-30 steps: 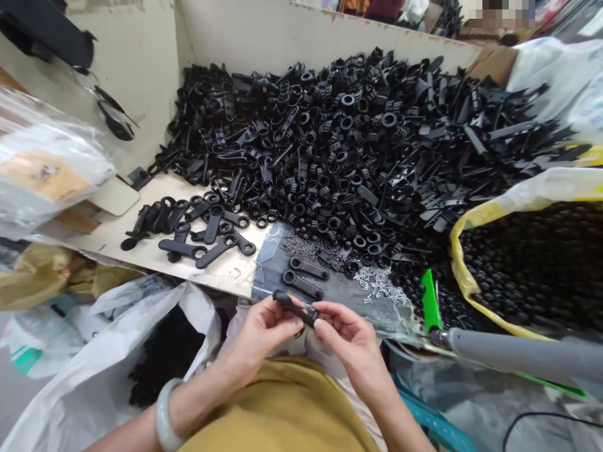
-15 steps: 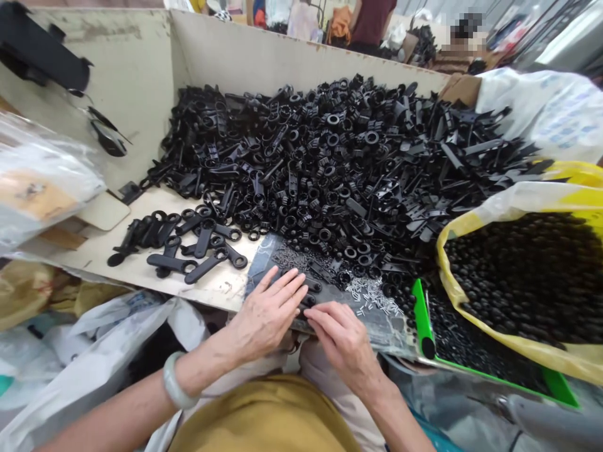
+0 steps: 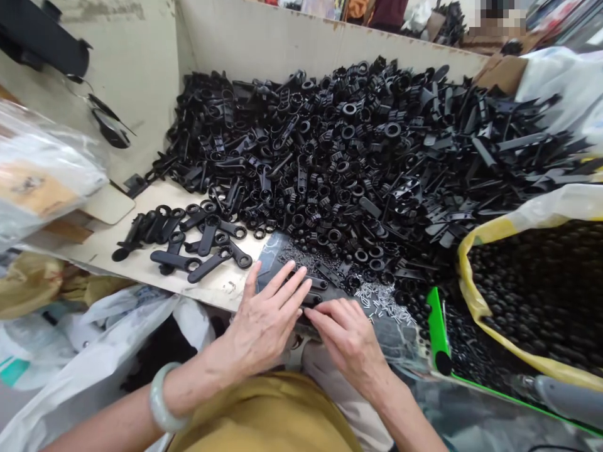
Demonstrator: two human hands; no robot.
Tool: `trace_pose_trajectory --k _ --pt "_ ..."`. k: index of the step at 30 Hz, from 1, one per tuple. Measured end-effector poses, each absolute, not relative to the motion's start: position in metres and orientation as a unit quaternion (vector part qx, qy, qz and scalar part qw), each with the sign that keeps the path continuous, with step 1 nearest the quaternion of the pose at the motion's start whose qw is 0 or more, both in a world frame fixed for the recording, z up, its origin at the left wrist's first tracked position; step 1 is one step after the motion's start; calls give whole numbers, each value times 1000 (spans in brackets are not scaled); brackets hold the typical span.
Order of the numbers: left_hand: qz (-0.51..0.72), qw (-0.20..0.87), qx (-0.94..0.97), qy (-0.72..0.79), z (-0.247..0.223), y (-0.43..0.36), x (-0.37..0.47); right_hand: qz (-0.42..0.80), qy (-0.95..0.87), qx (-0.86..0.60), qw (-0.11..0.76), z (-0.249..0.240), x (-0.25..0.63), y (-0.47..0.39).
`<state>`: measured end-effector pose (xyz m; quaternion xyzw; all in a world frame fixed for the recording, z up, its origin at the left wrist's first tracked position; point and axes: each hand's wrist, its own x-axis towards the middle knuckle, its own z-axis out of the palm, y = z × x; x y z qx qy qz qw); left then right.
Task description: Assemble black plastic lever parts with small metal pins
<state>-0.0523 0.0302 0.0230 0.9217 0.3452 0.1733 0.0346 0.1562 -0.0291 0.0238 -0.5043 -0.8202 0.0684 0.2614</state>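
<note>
My left hand (image 3: 268, 314) lies over the front of the worktop, palm down, its fingers stretched and apart. Under and beside its fingertips are black plastic handle-like parts (image 3: 313, 299), partly covered by the hand. My right hand (image 3: 351, 336) is close by on the right, thumb and index finger pinched together at the end of these parts. What the pinch holds is too small and hidden to make out. Short silver pins (image 3: 384, 302) lie scattered just beyond the right hand. Tiny dark pieces (image 3: 306, 256) are spread beyond the left fingertips.
A large heap of black plastic parts (image 3: 325, 150) fills the worktop's back. Several black ring-ended handles (image 3: 207, 238) lie at left. At right are a green-edged tray (image 3: 439, 326), a yellow-rimmed bag (image 3: 475, 301) of black balls and a grey cylindrical tool (image 3: 572, 402).
The camera view has shifted, so the heap and bag appear farther right. My left fingers are spread slightly wider. My right hand keeps its pinch beside the left.
</note>
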Motion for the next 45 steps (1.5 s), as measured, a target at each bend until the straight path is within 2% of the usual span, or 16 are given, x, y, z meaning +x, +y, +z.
trace_pose_trajectory --k 5,8,12,15,18,22,25,28,31,34,39,45 --pt "167 57 925 337 5 30 -51 138 -783 -520 312 42 160 -13" --pt "184 68 910 365 4 26 -45 114 -742 -566 340 52 166 18" --pt "221 110 892 378 19 27 -51 1 -733 -645 218 50 162 60" --pt "304 136 843 422 27 28 -61 -47 -713 -685 143 44 152 75" --pt "350 128 810 452 25 27 -67 -52 -693 -710 112 39 143 80" --pt "321 113 834 435 17 25 -66 -37 -688 -717 102 38 138 82" --pt "330 105 831 436 17 28 -65 -5 -676 -723 143 46 143 77" --pt "338 92 832 430 20 34 -66 81 -654 -703 268 57 156 60" --pt "323 85 846 416 20 36 -68 245 -571 -672 402 61 169 32" --pt "325 99 841 420 18 35 -71 412 -437 -633 489 56 174 3" --pt "372 140 786 474 25 41 -80 571 -261 -570 530 45 166 -27" --pt "378 150 799 443 39 54 -68 623 -198 -548 522 37 157 -33"
